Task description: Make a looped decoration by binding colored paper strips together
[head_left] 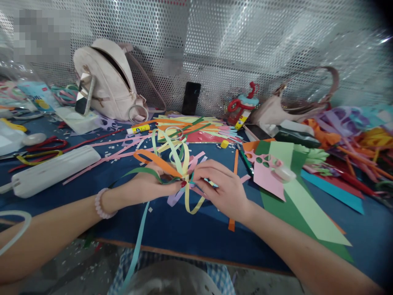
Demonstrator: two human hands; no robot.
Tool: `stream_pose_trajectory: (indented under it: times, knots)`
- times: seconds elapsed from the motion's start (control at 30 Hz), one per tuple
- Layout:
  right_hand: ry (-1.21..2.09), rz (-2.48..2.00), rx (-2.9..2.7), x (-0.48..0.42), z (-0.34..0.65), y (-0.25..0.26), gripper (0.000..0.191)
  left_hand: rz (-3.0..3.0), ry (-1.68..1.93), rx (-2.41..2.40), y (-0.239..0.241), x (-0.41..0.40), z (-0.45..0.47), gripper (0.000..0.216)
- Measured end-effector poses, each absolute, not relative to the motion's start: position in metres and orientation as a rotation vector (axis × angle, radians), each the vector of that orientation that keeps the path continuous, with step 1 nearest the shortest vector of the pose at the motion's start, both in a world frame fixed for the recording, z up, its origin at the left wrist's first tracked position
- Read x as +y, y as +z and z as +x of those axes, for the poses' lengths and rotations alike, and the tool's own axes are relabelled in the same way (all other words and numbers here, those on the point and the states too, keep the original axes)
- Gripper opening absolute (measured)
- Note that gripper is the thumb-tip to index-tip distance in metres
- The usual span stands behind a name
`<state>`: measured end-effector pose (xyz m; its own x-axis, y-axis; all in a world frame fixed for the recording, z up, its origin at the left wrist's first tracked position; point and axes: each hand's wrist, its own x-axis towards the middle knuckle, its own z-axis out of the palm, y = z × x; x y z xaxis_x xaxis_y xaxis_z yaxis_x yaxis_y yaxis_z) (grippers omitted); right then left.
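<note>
With left hand and right hand, pinches a bunch of looped paper strips above the blue table, nearer than 1 glue stick.

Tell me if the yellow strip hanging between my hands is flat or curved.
Curved: the yellow strip dips, then bends back up, between left hand and right hand.

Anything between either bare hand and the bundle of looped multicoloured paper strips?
Nothing visible: the left hand holds the bundle and the right hand pinches at its centre. The small yellow block lies beyond, clear of both.
</note>
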<state>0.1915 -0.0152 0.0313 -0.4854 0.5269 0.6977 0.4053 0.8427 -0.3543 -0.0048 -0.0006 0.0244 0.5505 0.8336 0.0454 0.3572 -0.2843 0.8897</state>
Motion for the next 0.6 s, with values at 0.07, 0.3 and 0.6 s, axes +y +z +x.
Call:
stream_pose_trajectory:
  times: [0.07, 0.3, 0.6]
  knots:
    - [0.181, -0.667, -2.125, -0.0153, 0.1915, 0.0309, 0.015, 1.906, 0.645, 0.958, 0.0245, -0.0009, -0.0054, 0.019]
    - [0.145, -0.646, -2.142, -0.0166, 0.1904, 0.031, 0.012, 2.089, 0.614, 0.918, 0.0282, -0.0029, -0.0039, 0.021]
    - [0.162, -0.672, -2.17, -0.0165, 0.1903, 0.0304, 0.013, 2.121, 0.661, 0.898, 0.0307, -0.0046, -0.0039, 0.016]
